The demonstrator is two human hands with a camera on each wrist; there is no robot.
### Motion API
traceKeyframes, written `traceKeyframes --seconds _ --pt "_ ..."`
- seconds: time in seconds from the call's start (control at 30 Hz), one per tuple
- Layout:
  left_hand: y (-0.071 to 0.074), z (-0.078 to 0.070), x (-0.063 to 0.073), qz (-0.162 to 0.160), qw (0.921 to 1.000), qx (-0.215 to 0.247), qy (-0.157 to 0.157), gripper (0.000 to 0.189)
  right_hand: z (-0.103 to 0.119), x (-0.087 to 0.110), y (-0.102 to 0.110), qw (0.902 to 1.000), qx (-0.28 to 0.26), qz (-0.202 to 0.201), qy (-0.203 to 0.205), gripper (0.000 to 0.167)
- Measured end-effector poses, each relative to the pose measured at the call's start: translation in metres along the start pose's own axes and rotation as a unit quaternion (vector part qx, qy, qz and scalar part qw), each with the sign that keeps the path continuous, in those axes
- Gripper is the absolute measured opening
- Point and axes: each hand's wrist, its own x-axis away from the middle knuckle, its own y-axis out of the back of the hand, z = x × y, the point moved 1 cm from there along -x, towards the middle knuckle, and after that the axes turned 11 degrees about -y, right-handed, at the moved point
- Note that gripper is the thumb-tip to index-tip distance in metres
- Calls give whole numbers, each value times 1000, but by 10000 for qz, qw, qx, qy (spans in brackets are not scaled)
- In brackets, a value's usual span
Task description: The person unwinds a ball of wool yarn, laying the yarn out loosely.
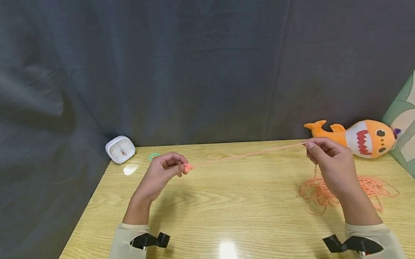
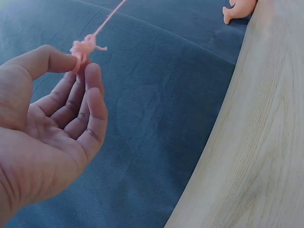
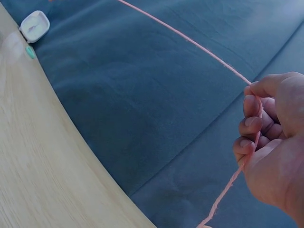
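Note:
Between thumb and fingertips my left hand pinches a small knotted bundle of orange-pink yarn, with a short loose end sticking out. A single strand of yarn runs from the bundle across to my right hand, stretched nearly straight. Thumb and index finger of the right hand pinch that strand, and in the right wrist view it passes down across the curled fingers and out below the palm. Beneath the right hand a loose, tangled pile of the same yarn lies on the table, partly hidden by the forearm.
An orange shark plush toy lies at the back right. At the back left stands a white clock, with a green ring near it behind the left hand. A dark curtain hangs behind the wooden table.

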Motion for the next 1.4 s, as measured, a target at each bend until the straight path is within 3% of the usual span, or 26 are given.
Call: traceKeyframes --seconds 0.2,0.37,0.63,0.77,0.97,1.13,1.27,1.4 --pt "1 1 1 169 9994 -270 154 24 2 -1 7 9998 -130 -94 77 11" --pt "2 1 1 216 9990 -349 171 23 6 -2 16 9983 -550 -177 58 11" --pt "9 -1 3 50 9984 -522 223 26 13 -2 38 9867 -1550 -413 -247 11" --pt "10 0 3 87 9981 -549 281 24 15 -1 51 9812 -1852 -534 -120 13" --pt "9 -2 4 361 9972 -553 361 21 18 -3 63 9681 -2401 -665 253 12" --pt "7 -4 5 619 9956 -622 316 19 19 -2 71 9640 -2529 -797 174 11" --pt "7 -3 6 678 9948 -646 391 16 19 -2 76 9628 -2415 -1205 130 10" --pt "8 -1 6 626 9944 -698 491 17 20 -4 81 9515 -2567 -1681 209 9"
